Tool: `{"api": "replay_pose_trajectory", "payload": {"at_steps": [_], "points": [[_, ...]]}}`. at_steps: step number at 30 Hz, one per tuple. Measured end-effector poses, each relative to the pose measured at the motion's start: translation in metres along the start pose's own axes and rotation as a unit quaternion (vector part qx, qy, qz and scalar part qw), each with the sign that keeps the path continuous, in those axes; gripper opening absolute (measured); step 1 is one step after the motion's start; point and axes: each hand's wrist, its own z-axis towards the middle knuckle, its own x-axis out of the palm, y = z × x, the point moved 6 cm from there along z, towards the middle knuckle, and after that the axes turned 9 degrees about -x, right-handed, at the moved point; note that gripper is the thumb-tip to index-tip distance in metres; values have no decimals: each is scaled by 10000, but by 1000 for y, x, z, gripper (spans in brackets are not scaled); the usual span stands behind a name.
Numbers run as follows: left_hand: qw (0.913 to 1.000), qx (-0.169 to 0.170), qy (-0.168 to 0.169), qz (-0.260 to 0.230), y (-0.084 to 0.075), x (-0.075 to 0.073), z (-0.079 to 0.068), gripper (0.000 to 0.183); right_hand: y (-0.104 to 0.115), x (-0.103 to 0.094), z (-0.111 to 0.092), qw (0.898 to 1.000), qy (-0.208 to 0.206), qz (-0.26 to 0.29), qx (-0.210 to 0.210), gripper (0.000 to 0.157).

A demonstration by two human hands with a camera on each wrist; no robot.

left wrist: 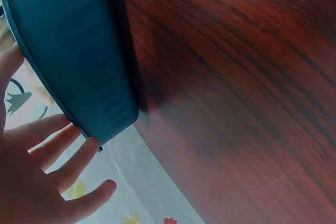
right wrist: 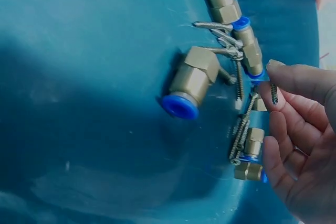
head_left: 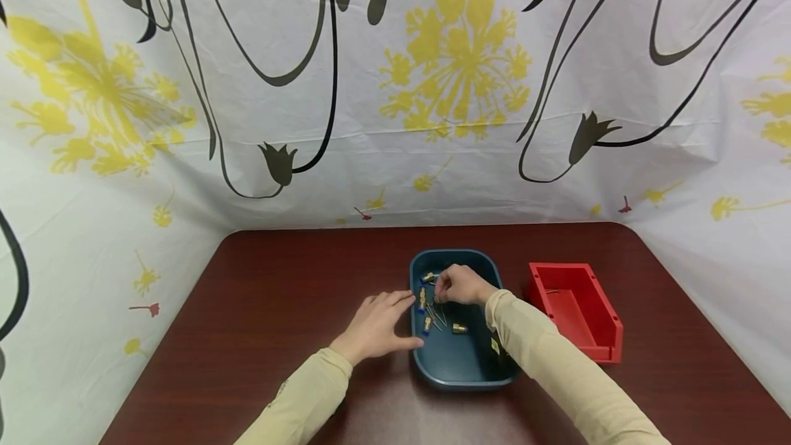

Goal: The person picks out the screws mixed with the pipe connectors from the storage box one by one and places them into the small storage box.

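Observation:
My right hand [head_left: 462,285] is inside a blue plastic tray [head_left: 451,366], over its far left part. Between thumb and index finger it pinches a small screw [right wrist: 274,94], tip pointing down in the right wrist view. Beneath lie several loose screws [right wrist: 240,140] among brass push-in fittings with blue collars; one larger-looking fitting [right wrist: 195,80] sits apart from the row along the wall. At the tray's left side, my left hand [head_left: 378,325] has its fingers spread. Fingertips [left wrist: 92,144] of that hand rest at the rim in the left wrist view.
To the right of the tray stands a red open bin [head_left: 608,335], with a thin small piece [head_left: 552,291] in its far end. Both containers are on a dark wooden table [head_left: 278,294]. A flower-printed white cloth [head_left: 346,108] hangs behind the table.

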Motion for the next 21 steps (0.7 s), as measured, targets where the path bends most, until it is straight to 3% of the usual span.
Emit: {"api": "replay_pose_trajectory", "payload": {"at_steps": [21], "points": [[10000,-18,18,20,-2,-2,-1,75,25,-29,-4,9971,-15,98,-754,6]]}}
